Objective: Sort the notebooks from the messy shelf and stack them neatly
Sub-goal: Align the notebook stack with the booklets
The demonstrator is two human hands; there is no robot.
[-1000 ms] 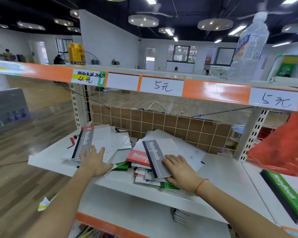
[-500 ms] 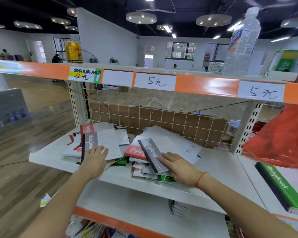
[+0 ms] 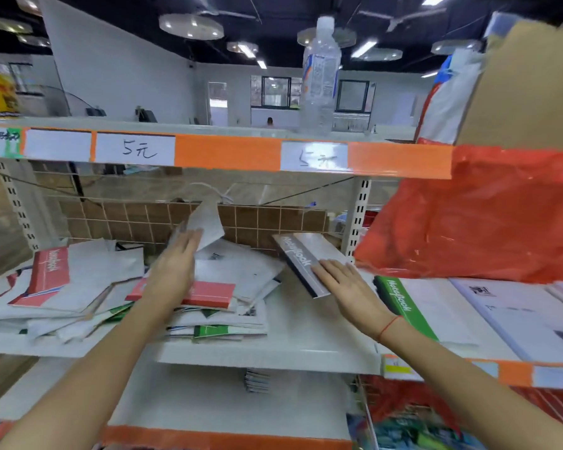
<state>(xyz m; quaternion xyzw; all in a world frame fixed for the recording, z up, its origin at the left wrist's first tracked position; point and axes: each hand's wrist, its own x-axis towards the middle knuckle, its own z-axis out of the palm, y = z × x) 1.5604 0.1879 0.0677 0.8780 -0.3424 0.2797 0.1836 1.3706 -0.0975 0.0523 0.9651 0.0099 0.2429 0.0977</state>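
A messy pile of notebooks [image 3: 241,277] covers the left and middle of the white shelf [image 3: 303,329], with a red one [image 3: 208,293] on top. My left hand [image 3: 176,267] holds a white notebook [image 3: 207,224] tilted up above the pile; its fingers lie straight against the cover and its thumb is hidden. My right hand [image 3: 348,287] holds a grey notebook with a black spine [image 3: 301,254] over the bare right end of the shelf, fingers flat on its cover. Another red-spined notebook [image 3: 51,271] lies on the left heap.
A green-spined notebook [image 3: 403,306] and white ones lie on the adjoining shelf at right, under a red plastic bag [image 3: 485,216]. A water bottle [image 3: 319,76] stands on the upper shelf. A wire grid backs the shelf. More notebooks sit on the lower shelf [image 3: 257,380].
My right hand has carried the grey notebook off the pile to the right end of the shelf. My left hand left the left heap and lifted a white notebook. The view swung right.
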